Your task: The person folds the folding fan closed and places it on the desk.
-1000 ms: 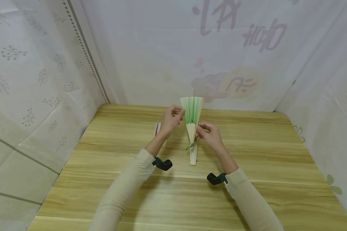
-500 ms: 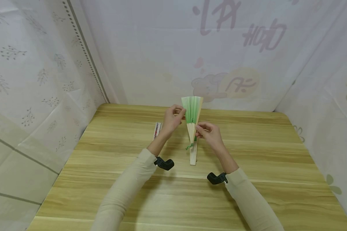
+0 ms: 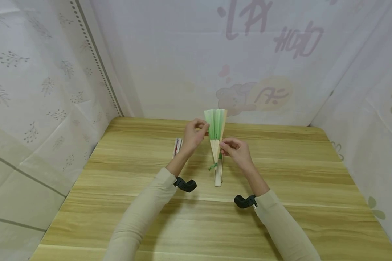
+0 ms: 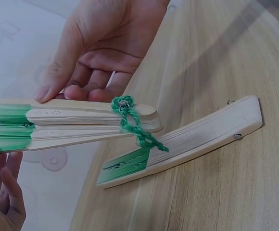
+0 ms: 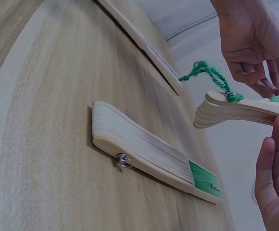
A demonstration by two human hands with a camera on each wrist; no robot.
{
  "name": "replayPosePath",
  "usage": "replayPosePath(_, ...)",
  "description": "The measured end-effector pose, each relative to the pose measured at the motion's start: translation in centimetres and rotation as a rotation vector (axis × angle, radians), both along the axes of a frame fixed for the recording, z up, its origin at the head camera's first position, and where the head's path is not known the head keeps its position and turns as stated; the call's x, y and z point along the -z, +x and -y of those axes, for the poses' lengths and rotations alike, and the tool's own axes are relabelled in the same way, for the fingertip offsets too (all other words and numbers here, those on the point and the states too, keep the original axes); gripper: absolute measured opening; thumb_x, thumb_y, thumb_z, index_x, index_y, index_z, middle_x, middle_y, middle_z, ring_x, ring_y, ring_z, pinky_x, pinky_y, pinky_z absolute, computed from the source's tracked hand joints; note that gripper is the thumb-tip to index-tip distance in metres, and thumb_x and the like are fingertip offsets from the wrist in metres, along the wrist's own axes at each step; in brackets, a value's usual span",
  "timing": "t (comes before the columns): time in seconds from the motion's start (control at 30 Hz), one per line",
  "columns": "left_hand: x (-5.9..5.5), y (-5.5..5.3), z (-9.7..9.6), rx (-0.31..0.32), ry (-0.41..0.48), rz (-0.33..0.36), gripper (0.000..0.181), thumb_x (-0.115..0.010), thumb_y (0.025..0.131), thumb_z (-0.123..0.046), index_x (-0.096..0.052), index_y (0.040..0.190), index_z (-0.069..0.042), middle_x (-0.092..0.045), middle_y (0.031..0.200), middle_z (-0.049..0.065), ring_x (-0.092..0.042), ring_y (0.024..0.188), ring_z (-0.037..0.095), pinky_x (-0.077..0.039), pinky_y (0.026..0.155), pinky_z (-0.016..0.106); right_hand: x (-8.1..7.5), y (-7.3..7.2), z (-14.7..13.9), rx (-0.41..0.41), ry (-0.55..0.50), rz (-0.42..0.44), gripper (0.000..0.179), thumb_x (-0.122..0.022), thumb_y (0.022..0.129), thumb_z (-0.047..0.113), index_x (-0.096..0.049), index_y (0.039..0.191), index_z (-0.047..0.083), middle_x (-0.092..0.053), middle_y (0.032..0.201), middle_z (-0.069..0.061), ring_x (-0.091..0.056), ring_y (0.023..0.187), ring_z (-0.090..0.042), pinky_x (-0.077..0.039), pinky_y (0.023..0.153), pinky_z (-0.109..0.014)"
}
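Observation:
Raised over the table in the head view is a partly spread green folding fan point(image 3: 218, 125) with pale wooden ribs and a green cord point(image 3: 213, 166) at its pivot end. My left hand point(image 3: 195, 135) pinches its left edge along the green leaf. On the opposite side, my right hand point(image 3: 236, 150) holds the outer rib between thumb and fingers, lower down. Both wrist views show the ribs bunched in a few stacks. Beneath it, a second folding fan point(image 4: 187, 139) lies closed on the table, pale with a green section and a small metal ring at the pivot.
Left of the hands, a third closed fan point(image 3: 177, 145), whitish with red marks, is partly covered by my left forearm. The wooden table point(image 3: 196, 224) reaches back to a printed cloth point(image 3: 170, 65), and more cloth hangs at both sides.
The held fan's right edge has come leftward, so its spread is a little narrower. Both hands have hardly moved, and the fans on the table lie as before.

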State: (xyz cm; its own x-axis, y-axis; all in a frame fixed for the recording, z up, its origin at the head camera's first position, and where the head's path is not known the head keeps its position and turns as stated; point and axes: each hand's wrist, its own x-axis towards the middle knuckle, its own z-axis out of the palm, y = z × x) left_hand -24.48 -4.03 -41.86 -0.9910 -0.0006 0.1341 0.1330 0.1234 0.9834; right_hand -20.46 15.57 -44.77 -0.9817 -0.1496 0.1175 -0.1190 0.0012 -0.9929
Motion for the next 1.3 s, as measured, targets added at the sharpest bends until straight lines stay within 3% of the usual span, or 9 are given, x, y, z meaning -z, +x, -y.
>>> replayPosePath(0.5,0.1,-0.1,0.2,-0.013,0.048,-0.004,0.014,-0.063,0.102,-0.012,-0.065,0.108,0.001,-0.061,0.097,0.013,-0.071,0.074,0.027,-0.052,0.059,0.024,-0.1,0.0,-0.3,-0.024,-0.023,0.023,0.026,-0.071,0.098,0.012,-0.067,0.111,-0.010,-0.068,0.091,-0.017,-0.068,0.076,-0.018,-0.059,0.077,-0.045)
replayPosePath(0.73,0.1,0.0,0.0,0.005,0.026,0.009,0.018,-0.063,0.103,-0.015,-0.065,0.112,0.000,-0.062,0.101,0.013,-0.071,0.076,0.025,-0.055,0.064,0.029,0.0,-0.1,-0.3,-0.026,0.004,0.028,0.024,-0.071,0.098,0.013,-0.068,0.110,-0.008,-0.068,0.093,-0.017,-0.067,0.075,-0.019,-0.059,0.078,-0.048)
replayPosePath(1.03,-0.2,0.0,0.1,0.011,0.047,0.014,0.018,-0.062,0.104,-0.015,-0.065,0.113,0.000,-0.062,0.101,0.012,-0.071,0.080,0.029,-0.054,0.063,0.029,0.6,-0.4,-0.1,-0.055,-0.057,0.144,0.024,-0.066,0.101,0.011,-0.066,0.113,-0.010,-0.068,0.087,-0.007,-0.063,0.073,-0.013,-0.059,0.078,-0.039)
replayPosePath(1.17,-0.1,0.0,0.3,0.020,0.065,0.004,0.018,-0.063,0.103,-0.014,-0.065,0.113,0.001,-0.062,0.100,0.013,-0.071,0.085,0.038,-0.056,0.068,0.039,0.9,-0.5,-0.1,-0.102,-0.102,0.186,0.024,-0.064,0.102,0.012,-0.066,0.112,-0.010,-0.065,0.083,-0.006,-0.062,0.074,-0.013,-0.056,0.076,-0.036)
replayPosePath(1.3,0.1,0.0,0.6,0.015,0.051,-0.011,0.018,-0.063,0.103,-0.014,-0.066,0.113,0.001,-0.063,0.099,0.012,-0.071,0.081,0.034,-0.056,0.069,0.043,0.9,-0.3,-0.1,-0.129,-0.142,0.201,0.021,-0.063,0.103,0.012,-0.066,0.109,-0.008,-0.063,0.082,-0.007,-0.061,0.074,-0.015,-0.055,0.074,-0.032)
